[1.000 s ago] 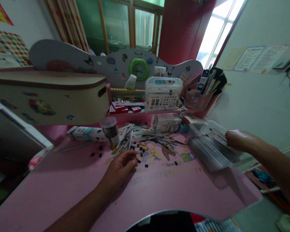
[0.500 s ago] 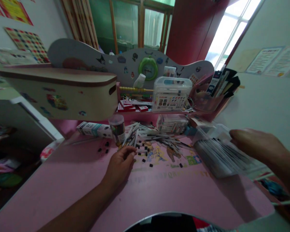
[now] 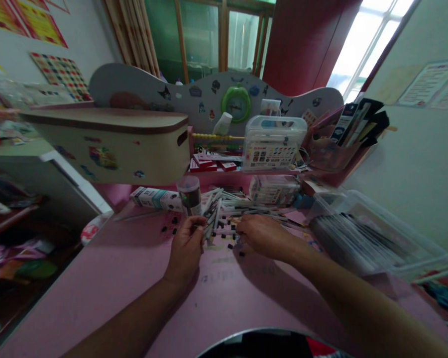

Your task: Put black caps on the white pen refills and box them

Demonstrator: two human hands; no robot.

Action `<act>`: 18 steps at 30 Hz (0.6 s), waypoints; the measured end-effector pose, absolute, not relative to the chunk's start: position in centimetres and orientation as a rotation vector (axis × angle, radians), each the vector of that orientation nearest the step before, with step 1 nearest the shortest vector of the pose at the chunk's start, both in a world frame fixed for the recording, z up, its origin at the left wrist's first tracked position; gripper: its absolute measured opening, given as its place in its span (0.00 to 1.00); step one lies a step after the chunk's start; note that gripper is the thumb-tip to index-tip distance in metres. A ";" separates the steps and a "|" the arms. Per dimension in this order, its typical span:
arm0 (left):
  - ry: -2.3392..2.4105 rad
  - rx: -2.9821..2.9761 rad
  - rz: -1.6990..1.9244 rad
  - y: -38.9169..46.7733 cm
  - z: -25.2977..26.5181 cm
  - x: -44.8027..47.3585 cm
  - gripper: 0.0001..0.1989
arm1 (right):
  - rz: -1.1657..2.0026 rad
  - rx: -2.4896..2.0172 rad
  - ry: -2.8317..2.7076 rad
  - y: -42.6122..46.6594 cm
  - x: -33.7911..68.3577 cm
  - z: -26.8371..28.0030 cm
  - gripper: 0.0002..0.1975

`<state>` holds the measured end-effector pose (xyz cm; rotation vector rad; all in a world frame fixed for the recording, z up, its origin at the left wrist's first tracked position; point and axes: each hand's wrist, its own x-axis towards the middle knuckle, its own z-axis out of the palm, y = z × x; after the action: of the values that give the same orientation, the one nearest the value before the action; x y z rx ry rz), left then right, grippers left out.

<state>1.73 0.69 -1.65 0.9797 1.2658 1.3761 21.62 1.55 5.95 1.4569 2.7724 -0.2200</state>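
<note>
Over the desk's middle, my left hand (image 3: 186, 246) has its thumb and fingertips closed together; anything between them is too small to make out. To its right, my right hand (image 3: 265, 234) reaches in with curled fingers among small black caps (image 3: 230, 246). What its fingertips hold is hidden. Just behind both hands lies a loose heap of slim white and grey pens (image 3: 218, 206). A clear round tub (image 3: 189, 196) with dark contents stands close behind my left hand. At the right, an open clear plastic box (image 3: 362, 238) holds many slim pens in a row.
The pink desk (image 3: 134, 298) carries a long white carton (image 3: 157, 199) at the left and a clear pack of pens (image 3: 274, 190) at the back. On the shelf stand a cream bin (image 3: 127, 149), a clear carry case (image 3: 272, 146) and a green clock (image 3: 236, 103).
My right hand has come left from above the clear box to the caps beside my left hand. My left hand stays near the same spot. The view has shifted slightly.
</note>
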 end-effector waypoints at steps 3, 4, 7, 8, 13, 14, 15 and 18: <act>1.267 0.996 1.398 0.9 -1.4 1.7 0.09 | -0.210 1.422 2.843 3.5 20.1 4.4 0.11; 1.267 0.990 1.399 1.0 -1.4 1.7 0.09 | -0.208 1.413 2.865 4.0 19.6 4.0 0.12; 1.258 0.958 1.406 1.1 -1.3 1.7 0.09 | -0.198 1.370 2.891 5.2 18.2 3.2 0.15; 1.252 0.949 1.409 1.1 -1.3 1.7 0.10 | -0.181 1.362 2.893 5.4 17.8 2.9 0.15; 1.225 0.965 1.380 1.0 -1.6 1.7 0.09 | 0.016 1.337 2.981 5.9 16.8 1.9 0.10; 1.223 0.976 1.368 1.0 -1.7 1.6 0.09 | 0.043 1.321 3.000 6.0 16.8 1.8 0.10; 1.220 0.987 1.356 0.9 -1.7 1.6 0.09 | 0.068 1.307 3.021 6.0 16.8 1.6 0.11; 1.208 1.016 1.330 0.8 -1.6 1.6 0.09 | 0.131 1.279 3.099 6.3 17.3 1.4 0.14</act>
<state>1.59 0.79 -1.62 1.0157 1.2080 1.3302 17.29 6.28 1.40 1.2787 3.0986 0.1313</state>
